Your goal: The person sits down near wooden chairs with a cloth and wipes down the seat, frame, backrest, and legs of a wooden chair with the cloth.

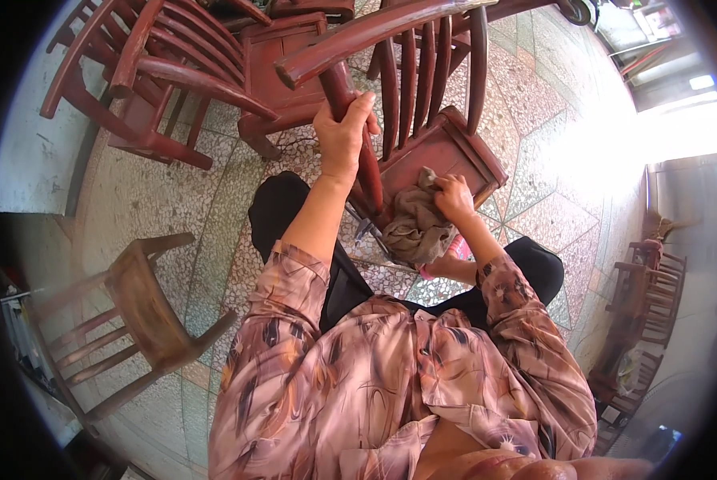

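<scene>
A red-painted wooden chair (433, 157) with a slatted back stands before me, its paint worn along the top rail. My left hand (343, 135) is wrapped around a back post of this chair, just below the rail. Over the seat, my right hand (454, 198) grips a corner of a crumpled grey-brown cloth (417, 222). The cloth lies bunched on the near part of the seat and hangs over its edge. A foot in a pink sandal (459, 247) shows beneath the cloth.
More red wooden chairs (283, 66) crowd the upper left. A worn brown wooden chair (145, 300) is at the left. Along the right wall stands dark slatted wooden furniture (649, 300) with things on it. The floor (550, 222) is patterned terrazzo. Bright light enters at the right.
</scene>
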A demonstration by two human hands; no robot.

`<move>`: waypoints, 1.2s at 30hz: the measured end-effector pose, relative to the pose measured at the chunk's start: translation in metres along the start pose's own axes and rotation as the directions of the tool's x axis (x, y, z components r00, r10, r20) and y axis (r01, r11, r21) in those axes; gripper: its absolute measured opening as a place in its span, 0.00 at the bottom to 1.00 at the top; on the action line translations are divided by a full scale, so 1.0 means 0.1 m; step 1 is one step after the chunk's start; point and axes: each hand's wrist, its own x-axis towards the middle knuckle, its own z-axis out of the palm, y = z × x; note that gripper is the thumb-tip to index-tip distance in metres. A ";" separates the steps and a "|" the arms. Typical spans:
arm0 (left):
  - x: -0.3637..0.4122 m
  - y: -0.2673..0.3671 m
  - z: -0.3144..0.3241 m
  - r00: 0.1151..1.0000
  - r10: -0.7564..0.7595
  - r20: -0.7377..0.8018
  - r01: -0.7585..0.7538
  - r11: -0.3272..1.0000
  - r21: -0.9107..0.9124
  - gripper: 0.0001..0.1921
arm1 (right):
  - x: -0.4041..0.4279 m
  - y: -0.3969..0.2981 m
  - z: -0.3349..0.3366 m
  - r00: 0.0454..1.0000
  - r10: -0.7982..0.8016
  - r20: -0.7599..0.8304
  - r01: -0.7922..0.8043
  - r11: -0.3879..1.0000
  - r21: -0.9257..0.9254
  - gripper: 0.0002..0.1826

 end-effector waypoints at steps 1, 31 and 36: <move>0.01 0.01 0.00 1.000 -0.001 0.003 0.001 1.000 -0.010 0.06 | -0.01 0.05 -0.01 1.000 0.009 -0.015 -0.009 0.999 0.054 0.18; 0.01 0.01 0.01 1.000 -0.004 0.020 0.004 1.000 -0.003 0.09 | 0.01 0.46 0.08 0.952 0.067 -0.298 -0.089 0.994 -0.059 0.15; 0.02 0.03 0.01 1.000 0.016 0.020 -0.016 1.000 0.010 0.09 | -0.25 0.42 0.01 0.930 0.218 -0.295 -0.160 0.965 0.209 0.25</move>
